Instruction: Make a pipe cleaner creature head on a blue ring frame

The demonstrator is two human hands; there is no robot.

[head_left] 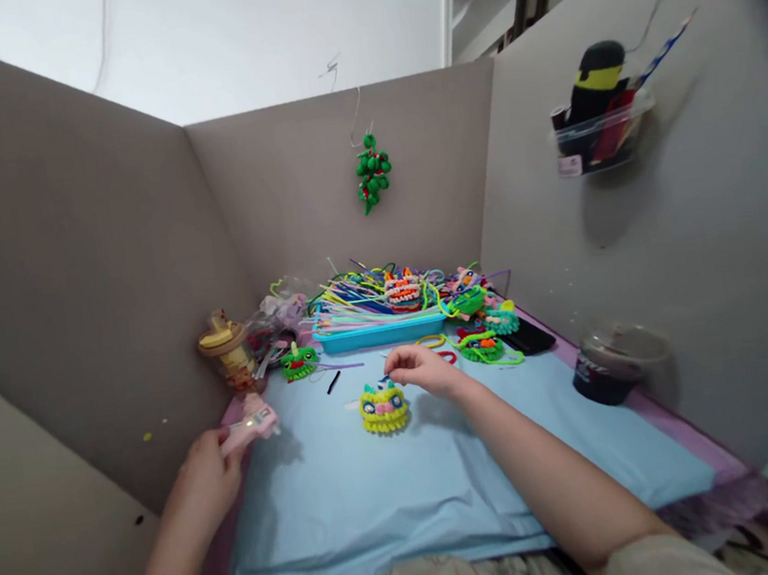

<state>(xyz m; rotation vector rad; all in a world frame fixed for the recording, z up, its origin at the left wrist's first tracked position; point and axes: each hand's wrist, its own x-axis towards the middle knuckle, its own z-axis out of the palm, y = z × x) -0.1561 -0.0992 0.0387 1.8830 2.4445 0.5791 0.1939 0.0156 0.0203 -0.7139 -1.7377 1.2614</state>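
My left hand (210, 471) is closed around a pink hand-held tool (251, 428) that looks like a small glue gun, held left of the middle of the blue cover. A yellow-green pipe-cleaner animal head (383, 410) with blue-rimmed eyes and a pink nose sits upright in front of me. At its top right, the fingers of my right hand (424, 369) pinch a small blue piece (385, 381); whether that piece touches the head I cannot tell. A thin whitish tip sticks out at the head's left side.
Pipe cleaners fill a blue tray (383, 335) at the back. Finished heads lie around it, one green (299, 363) at left. A cup (228, 350) stands left, a dark tub (607, 369) right, near a phone (530, 336). Grey panels (348, 179) enclose the table.
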